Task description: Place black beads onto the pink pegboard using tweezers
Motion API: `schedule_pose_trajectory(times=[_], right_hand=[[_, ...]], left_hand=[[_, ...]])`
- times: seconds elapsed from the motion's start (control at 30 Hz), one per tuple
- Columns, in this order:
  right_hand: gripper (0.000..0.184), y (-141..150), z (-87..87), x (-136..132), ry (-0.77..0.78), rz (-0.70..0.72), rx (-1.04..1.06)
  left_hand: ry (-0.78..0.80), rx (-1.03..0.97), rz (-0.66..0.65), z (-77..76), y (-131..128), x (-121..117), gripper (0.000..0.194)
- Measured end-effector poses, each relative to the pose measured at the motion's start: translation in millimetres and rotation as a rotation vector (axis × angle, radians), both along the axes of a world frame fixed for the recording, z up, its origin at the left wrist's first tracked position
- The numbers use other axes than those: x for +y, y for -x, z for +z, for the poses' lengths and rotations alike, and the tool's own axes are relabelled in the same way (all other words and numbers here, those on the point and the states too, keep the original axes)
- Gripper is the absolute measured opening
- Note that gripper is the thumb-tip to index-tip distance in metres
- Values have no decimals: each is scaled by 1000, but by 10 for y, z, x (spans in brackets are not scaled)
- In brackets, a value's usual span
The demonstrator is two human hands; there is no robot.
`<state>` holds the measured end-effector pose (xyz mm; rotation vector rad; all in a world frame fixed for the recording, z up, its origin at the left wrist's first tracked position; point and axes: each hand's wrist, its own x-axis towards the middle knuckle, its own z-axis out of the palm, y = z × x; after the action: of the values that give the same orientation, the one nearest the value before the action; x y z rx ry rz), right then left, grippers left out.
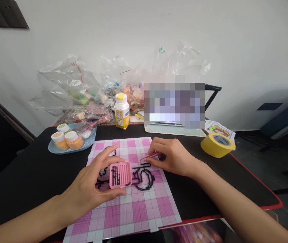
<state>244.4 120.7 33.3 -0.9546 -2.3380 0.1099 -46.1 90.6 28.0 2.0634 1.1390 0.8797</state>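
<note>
A pink ridged bead tray with black beads lined up in its grooves is gripped in my left hand, thumb at the near edge and fingers at the far side. My right hand pinches pink tweezers, their tips close to a row of black beads on the pegboard. Under both hands lies the pink-and-white checked pegboard. Black beads form outlines on it, including a rounded bead shape right of the tray. My left hand and the tray hide part of the bead pattern.
At the left, a blue plate carries several lidded jars of beads and a small bag. A white-and-yellow bottle stands behind the board. Plastic bags pile against the wall, beside a blurred screen. Yellow tape sits at right.
</note>
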Motion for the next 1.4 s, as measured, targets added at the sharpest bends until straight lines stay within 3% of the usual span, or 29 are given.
schedule_pose_trajectory(times=[1.17,1.4], right_hand=[[18,-5,10,-8,43,-10,-20],[17,40,1,-12,16,75,122]], left_hand=[[24,-20,-11,2,8,-1,83],[13,-11,-24,4,9,5,82]])
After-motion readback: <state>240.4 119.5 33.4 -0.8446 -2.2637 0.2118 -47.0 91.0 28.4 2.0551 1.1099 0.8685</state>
